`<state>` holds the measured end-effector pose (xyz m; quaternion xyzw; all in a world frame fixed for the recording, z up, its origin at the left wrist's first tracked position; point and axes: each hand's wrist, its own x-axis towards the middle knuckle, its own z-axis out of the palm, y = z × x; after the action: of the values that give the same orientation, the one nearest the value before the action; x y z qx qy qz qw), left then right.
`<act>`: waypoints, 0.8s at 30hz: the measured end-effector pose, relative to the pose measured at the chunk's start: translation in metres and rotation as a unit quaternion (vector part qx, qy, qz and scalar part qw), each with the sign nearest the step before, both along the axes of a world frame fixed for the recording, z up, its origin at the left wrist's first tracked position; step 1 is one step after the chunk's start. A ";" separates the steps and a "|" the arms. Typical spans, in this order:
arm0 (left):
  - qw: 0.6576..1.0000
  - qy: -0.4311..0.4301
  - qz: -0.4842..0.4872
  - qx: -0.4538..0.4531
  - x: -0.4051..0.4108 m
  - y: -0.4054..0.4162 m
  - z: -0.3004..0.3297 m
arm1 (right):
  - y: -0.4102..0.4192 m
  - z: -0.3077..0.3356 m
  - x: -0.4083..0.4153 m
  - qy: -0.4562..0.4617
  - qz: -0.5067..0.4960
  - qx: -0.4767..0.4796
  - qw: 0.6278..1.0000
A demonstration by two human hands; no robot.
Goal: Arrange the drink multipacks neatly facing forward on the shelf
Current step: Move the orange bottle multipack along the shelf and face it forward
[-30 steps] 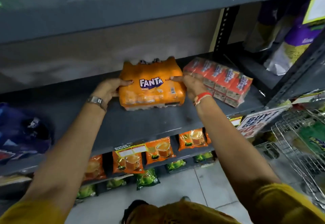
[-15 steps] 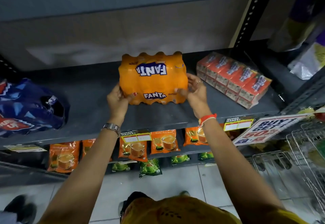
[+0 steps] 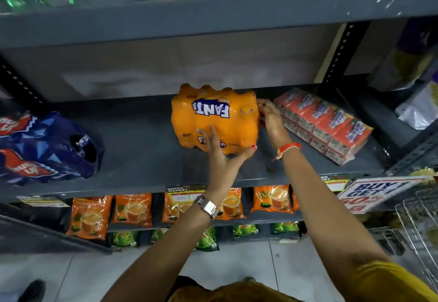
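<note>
An orange Fanta multipack point(image 3: 213, 116) stands on the grey shelf point(image 3: 142, 140), its top logo upside down to me and a second logo low on its front. My left hand point(image 3: 220, 157) presses on the pack's lower front with fingers spread and the thumb hooked at its lower right corner. At the pack's upper right side my right hand point(image 3: 272, 121) grips the wrap. A blue Thums Up multipack point(image 3: 47, 147) lies tilted at the shelf's left end. To the right, a red carton multipack point(image 3: 324, 124) lies at an angle.
The upper shelf edge point(image 3: 213, 17) hangs close above. Orange tea pouches point(image 3: 132, 209) line the shelf below. A "buy" offer sign point(image 3: 369, 195) sticks out at the right, with a wire basket point(image 3: 422, 226) beside it. Bare shelf lies between the blue and orange packs.
The Fanta pack went from lifted and tipped to standing on the shelf. My left hand slid from its left side to its lower front; my right hand moved up its right side.
</note>
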<state>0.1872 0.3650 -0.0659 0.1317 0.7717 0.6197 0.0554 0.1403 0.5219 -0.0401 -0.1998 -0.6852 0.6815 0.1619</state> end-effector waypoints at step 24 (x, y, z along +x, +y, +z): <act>0.987 -0.055 0.110 0.103 -0.082 -0.086 -0.005 | -0.047 -0.021 -0.001 0.056 -0.144 -0.050 0.987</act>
<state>0.1051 0.2794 -0.0704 0.0173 0.7097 0.7042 0.0156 0.1393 0.4750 -0.0609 -0.2658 -0.6040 0.6944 0.2867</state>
